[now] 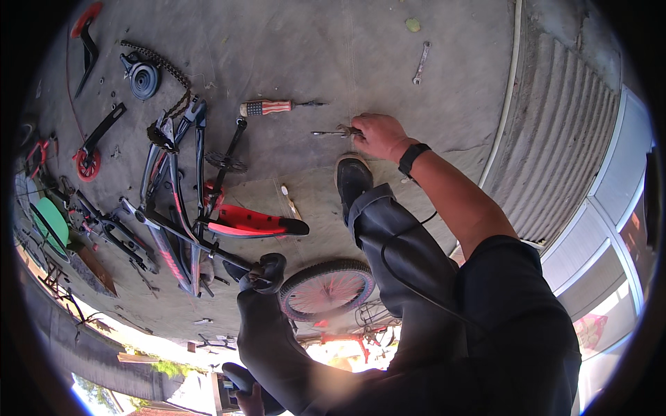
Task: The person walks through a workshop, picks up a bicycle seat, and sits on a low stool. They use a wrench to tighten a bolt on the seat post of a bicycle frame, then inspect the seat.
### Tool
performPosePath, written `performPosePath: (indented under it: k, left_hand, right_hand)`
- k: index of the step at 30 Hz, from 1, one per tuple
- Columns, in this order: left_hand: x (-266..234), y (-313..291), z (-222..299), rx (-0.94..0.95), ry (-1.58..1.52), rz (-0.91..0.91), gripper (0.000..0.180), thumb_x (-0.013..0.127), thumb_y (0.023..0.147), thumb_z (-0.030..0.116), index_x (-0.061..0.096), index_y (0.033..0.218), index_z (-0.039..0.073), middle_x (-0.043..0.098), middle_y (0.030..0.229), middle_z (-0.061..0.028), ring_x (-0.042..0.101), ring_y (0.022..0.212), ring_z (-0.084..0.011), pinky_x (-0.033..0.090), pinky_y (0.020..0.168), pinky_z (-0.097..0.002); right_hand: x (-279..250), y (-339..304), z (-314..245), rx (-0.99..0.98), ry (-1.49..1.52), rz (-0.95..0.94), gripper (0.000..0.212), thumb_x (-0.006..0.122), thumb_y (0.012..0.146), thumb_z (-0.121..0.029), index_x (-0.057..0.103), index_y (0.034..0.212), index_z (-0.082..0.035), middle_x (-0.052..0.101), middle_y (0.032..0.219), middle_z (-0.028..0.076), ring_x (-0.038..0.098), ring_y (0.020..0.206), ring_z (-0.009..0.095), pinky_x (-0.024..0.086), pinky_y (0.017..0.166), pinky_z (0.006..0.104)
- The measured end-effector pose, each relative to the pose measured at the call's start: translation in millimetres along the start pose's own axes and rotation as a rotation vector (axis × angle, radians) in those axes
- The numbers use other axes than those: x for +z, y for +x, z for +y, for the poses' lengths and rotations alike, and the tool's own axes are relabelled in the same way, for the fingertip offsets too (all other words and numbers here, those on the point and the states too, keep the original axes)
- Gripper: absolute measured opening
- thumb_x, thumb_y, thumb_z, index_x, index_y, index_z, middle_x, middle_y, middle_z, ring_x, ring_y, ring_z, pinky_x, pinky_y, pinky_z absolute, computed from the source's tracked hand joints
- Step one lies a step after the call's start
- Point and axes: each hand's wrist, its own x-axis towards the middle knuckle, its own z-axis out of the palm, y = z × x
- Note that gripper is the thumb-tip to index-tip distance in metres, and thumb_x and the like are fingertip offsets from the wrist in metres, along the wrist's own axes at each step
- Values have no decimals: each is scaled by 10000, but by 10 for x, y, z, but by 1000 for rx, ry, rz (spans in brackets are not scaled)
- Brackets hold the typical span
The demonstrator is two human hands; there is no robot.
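My right hand [378,135], with a black band at the wrist, is down at the concrete floor just beyond my right shoe. Its fingers are closed on the near end of a slim metal tool [336,132], whose exact kind is unclear. To its left lies a screwdriver [270,107] with a flag-patterned handle. Farther off rests an open-ended wrench [422,64]. At the lower edge, what seems to be my left hand [251,401] is closed against a dark object [239,378] that I cannot make out.
A bicycle frame [173,187] lies left of centre, with a red and black saddle [253,222]. A spoked wheel [326,290] is between my legs. Farther left are a chain [163,62], a grey round hub part [144,81] and a green panel [50,222]. A ribbed step [562,118] borders the right.
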Motion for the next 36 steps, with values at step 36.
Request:
performPosePath:
  k: [36]
  left_hand:
    - [185,-851,-1764,-73,-556,-192,849,809,710,604,532,1123,-84,683,1032,-298,691,992,-423,546,843,-457]
  right_hand:
    - [-2374,-2054,-1713,733,334,-200,168,579,944,-270,550,897,-111,454,587,-1,451,413,127,350,370,303]
